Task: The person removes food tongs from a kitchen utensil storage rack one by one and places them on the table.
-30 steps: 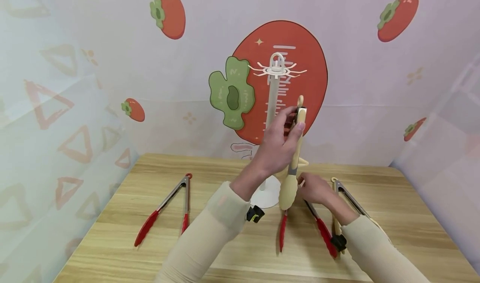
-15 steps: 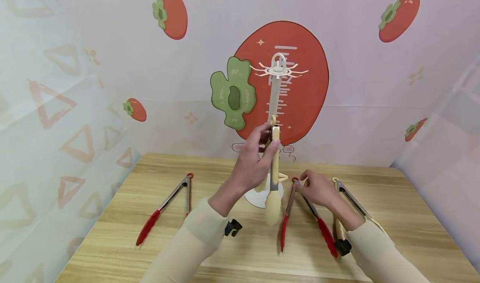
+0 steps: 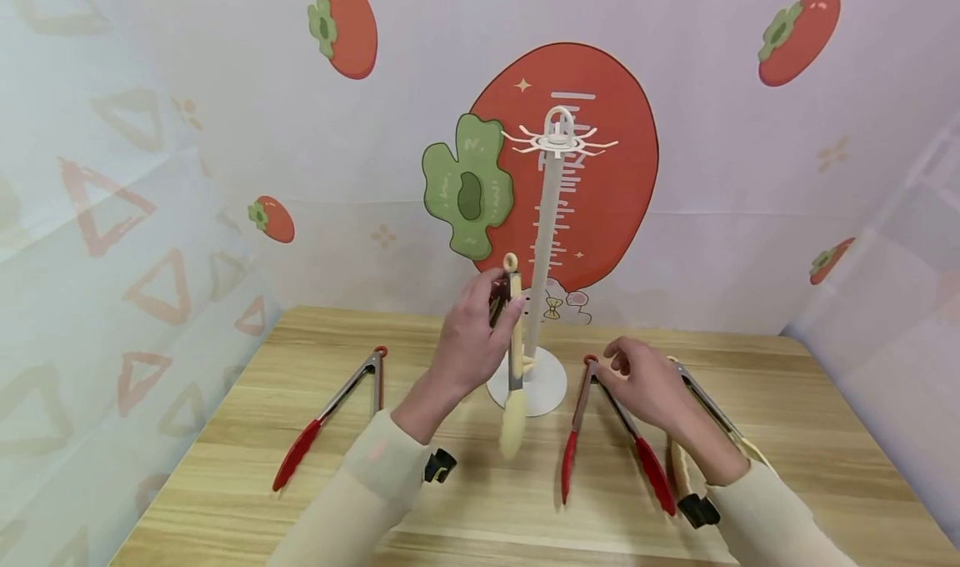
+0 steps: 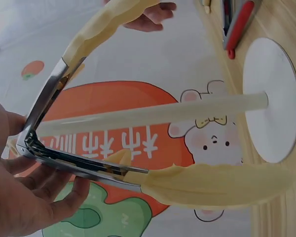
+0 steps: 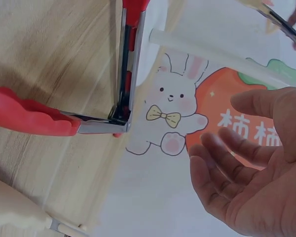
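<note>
My left hand [image 3: 472, 333] grips a pair of cream-tipped tongs [image 3: 513, 425] near the hinge, with the tips pointing down. In the left wrist view, the spread arms of these tongs [image 4: 212, 185] show, and the thumb and fingers lie about the hinge. Behind them rises a white hook stand [image 3: 550, 217] with a round base and a ring of bare hooks on top. My right hand [image 3: 648, 388] holds nothing; its fingers are loosely bent in the right wrist view. It hovers just beside the hinge of red-tipped tongs [image 3: 656, 475], which lie spread on the table.
Another pair of red-tipped tongs [image 3: 298, 454] lies at the left of the wooden table [image 3: 225, 467]. Cream-tipped tongs [image 3: 708, 408] lie at the right, partly hidden by my right arm. A printed cloth backdrop [image 3: 712, 150] stands behind the table.
The left hand has carried the cream-tipped tongs left and down, from the right of the stand to its front left. The right hand has drifted slightly right, its fingers now clear of the red-tipped tongs.
</note>
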Demonstrator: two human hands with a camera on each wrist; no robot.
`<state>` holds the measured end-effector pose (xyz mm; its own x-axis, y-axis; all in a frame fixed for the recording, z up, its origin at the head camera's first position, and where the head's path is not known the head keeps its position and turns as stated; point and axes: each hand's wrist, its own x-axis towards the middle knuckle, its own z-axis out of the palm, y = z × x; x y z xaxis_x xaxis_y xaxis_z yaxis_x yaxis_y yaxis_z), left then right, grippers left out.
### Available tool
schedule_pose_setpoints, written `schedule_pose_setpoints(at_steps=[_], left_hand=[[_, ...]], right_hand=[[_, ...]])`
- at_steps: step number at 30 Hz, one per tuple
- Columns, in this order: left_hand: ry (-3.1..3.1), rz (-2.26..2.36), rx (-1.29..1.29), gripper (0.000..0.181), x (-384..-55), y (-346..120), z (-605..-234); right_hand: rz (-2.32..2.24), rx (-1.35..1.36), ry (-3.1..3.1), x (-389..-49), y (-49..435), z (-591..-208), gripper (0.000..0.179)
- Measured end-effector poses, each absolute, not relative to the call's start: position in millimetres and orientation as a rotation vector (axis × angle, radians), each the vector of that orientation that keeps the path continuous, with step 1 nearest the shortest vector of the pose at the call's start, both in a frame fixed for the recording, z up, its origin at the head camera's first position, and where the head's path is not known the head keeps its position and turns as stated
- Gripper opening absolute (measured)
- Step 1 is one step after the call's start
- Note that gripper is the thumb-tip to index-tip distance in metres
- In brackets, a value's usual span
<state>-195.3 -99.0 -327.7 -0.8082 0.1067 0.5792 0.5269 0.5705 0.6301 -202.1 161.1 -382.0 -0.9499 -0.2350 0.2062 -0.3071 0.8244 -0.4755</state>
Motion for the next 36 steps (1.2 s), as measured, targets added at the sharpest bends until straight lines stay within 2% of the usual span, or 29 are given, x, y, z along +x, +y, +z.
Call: schedule_pose_setpoints(at_steps=[23, 36], left_hand=[[-2.749, -0.782, 0.020, 0.037, -213, -124, -359], [-2.904, -0.626, 0.153, 0.034, -228, -131, -376]], right_hand=[[0.780, 0.472, -2.799, -187, 163, -391, 0.028], [0.763, 0.510, -2.746, -177, 159, -394, 0.020]])
